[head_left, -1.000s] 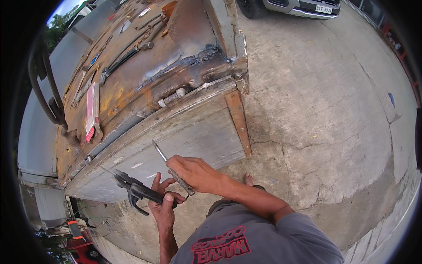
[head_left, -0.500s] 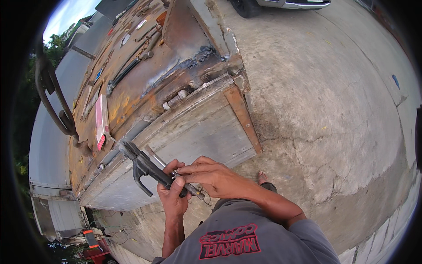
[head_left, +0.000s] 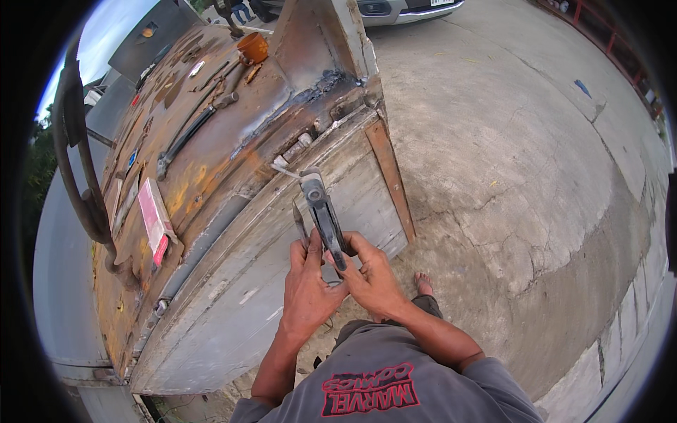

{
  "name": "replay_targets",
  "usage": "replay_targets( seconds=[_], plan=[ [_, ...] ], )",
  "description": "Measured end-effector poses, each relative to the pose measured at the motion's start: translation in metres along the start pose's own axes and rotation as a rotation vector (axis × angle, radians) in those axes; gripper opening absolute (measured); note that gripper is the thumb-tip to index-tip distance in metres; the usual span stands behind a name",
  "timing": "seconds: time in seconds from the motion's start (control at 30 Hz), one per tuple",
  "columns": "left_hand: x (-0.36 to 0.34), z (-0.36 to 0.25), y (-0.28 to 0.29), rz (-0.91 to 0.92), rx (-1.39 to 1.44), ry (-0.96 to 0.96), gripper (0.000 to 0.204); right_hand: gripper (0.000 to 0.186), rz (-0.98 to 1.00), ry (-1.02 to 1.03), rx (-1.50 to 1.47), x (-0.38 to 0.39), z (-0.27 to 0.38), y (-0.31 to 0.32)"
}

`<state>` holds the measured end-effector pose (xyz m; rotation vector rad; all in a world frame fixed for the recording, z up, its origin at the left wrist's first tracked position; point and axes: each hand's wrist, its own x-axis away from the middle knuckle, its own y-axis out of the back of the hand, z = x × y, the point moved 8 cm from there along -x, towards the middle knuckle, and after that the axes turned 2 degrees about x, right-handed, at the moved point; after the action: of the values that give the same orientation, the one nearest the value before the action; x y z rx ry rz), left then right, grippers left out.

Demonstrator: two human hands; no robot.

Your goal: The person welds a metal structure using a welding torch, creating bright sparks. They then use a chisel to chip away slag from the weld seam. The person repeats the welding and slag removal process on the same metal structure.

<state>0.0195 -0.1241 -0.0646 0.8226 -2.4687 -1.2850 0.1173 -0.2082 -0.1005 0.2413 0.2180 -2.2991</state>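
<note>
Both my hands are together in front of the bed's grey side panel. My right hand (head_left: 372,282) is closed around the lower part of a black welding electrode holder (head_left: 324,211), which points up and away. A short thin rod (head_left: 283,170) sticks out leftward from the holder's head. My left hand (head_left: 310,292) is closed on a slim pointed metal tool (head_left: 300,220), its tip upward beside the holder; its fingers also meet the holder's handle. The tool's lower end is mostly hidden by my hands.
On the rusty metal bed (head_left: 201,166) lie a pink-and-white box (head_left: 155,218), a hammer (head_left: 187,137) and an orange cup (head_left: 252,47). A dark welded seam (head_left: 317,88) runs by the corner upright. Bent bars (head_left: 84,162) rise at left. A vehicle (head_left: 405,10) stands beyond the concrete.
The electrode holder has swung from pointing left to nearly straight ahead, and moved right. My right hand now grips its handle, while my left hand has shifted right with the pointed tool.
</note>
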Motion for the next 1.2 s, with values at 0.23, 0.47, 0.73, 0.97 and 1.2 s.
replay_targets(
  seconds=[0.23,0.47,0.73,0.97,1.2],
  plan=[
    [0.008,0.052,0.057,-0.011,0.126,-0.104,0.059,0.038,-0.135,-0.227,-0.149,-0.011,-0.013,0.024],
    [-0.015,0.076,0.122,-0.219,0.013,-0.355,0.042,0.035,-0.353,-0.079,-0.165,-0.056,-0.011,0.038],
    [-0.025,0.12,0.167,-0.469,0.494,-0.046,0.039,0.053,-0.419,-0.103,0.174,-0.109,-0.034,0.053],
    [-0.058,0.083,0.083,0.022,0.626,-0.157,0.03,0.053,-0.484,0.074,0.364,-0.125,-0.028,0.051],
    [-0.146,0.037,0.023,0.132,0.435,-0.247,0.034,0.049,-0.496,0.071,0.388,-0.133,-0.025,0.046]
  ],
)
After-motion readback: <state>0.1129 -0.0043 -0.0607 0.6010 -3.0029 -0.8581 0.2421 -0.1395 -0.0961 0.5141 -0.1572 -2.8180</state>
